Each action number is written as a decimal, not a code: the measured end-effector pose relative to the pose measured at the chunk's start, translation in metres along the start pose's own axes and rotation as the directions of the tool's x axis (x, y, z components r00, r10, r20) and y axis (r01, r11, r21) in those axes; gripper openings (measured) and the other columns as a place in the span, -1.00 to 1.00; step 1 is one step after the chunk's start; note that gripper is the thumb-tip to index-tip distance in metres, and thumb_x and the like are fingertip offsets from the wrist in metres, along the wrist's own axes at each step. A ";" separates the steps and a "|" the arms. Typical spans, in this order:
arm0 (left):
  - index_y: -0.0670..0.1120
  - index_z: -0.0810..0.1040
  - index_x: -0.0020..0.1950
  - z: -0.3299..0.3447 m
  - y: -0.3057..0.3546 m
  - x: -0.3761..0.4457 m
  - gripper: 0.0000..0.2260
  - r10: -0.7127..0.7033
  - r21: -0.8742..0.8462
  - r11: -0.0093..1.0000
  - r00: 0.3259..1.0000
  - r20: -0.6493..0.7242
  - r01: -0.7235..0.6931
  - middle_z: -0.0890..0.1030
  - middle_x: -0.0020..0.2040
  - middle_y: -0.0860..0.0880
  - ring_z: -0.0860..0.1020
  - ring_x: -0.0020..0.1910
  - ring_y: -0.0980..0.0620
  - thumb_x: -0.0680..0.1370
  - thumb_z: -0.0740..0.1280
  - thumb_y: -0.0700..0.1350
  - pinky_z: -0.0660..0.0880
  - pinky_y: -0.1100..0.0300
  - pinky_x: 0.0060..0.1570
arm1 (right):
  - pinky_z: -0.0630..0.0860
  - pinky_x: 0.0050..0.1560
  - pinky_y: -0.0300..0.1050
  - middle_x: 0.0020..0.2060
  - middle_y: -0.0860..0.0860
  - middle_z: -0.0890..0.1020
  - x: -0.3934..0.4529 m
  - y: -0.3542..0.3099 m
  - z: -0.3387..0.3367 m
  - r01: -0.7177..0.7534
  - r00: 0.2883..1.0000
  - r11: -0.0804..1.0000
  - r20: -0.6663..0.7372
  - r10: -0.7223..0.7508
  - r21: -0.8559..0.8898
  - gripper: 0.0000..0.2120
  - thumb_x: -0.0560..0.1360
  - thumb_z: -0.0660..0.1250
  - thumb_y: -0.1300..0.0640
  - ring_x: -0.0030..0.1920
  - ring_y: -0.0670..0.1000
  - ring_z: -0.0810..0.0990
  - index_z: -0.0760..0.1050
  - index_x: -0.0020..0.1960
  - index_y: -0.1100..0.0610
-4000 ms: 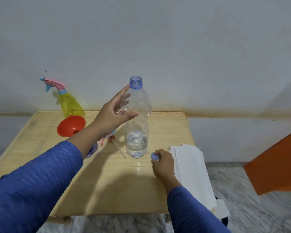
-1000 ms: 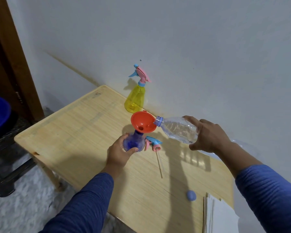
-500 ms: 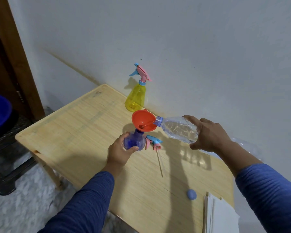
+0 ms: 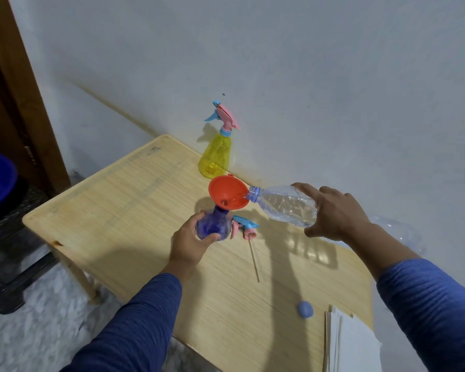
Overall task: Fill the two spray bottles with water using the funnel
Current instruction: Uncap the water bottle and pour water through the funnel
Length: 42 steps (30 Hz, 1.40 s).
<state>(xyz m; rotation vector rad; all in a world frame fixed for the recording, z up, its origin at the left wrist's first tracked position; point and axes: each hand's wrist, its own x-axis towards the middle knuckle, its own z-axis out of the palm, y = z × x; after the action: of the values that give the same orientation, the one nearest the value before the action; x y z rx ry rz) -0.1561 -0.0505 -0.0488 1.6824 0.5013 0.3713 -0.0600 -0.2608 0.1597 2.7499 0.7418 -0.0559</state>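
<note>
Pouring is the step in hand: right hand (image 4: 330, 210) wraps the base end of a clear water bottle (image 4: 285, 205), long axis lying nearly level and running left-right, blue-ringed neck pointing left w/ its mouth just over the right rim of the orange funnel (image 4: 227, 193). Funnel stem sits in the neck of the blue spray bottle (image 4: 212, 226), which stands upright on the worktop (image 4: 118, 210); left hand (image 4: 189, 242) grips its near-left side, fingers and thumb curled round the belly, steadying it. So the target lies left of and a bit below the pouring hand; a thin stream seems to run down the funnel wall. My read: keeping the mouth inside the rim is what matters, since funnel is top-heavy on a narrow neck. Materials: bottle is thin, ribbed, crinkly clear plastic; funnel smooth rigid cone; blue bottle translucent, rounded. Its removed trigger head (image 4: 244, 228), pink/blue w/ a long thin dip tube, lies just right of it. Yellow spray bottle (image 4: 216, 157), trigger on, stands far by the wall, apparently not yet filled. Blue cap (image 4: 305, 308) and a white paper stack (image 4: 352, 345) lie near right. Worktop is pale grained wood.
</note>
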 end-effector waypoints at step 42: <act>0.03 0.43 0.28 -0.001 0.003 0.001 -0.46 -0.079 0.117 0.990 0.996 0.032 0.074 0.55 0.24 -0.06 0.52 0.20 -0.06 0.35 0.53 -0.07 0.46 0.08 0.14 | 0.45 0.06 -0.26 0.00 -0.14 0.54 -0.061 0.014 0.084 0.062 0.586 0.110 -0.126 0.800 0.992 -0.06 0.22 0.60 0.13 0.01 -0.18 0.57 0.15 0.41 -0.20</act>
<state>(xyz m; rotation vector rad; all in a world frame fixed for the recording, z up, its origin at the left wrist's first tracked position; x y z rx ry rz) -0.1559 -0.0496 -0.0460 1.7732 0.5677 0.2589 -0.1027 -0.3264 0.0897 4.1891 -0.3204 1.1282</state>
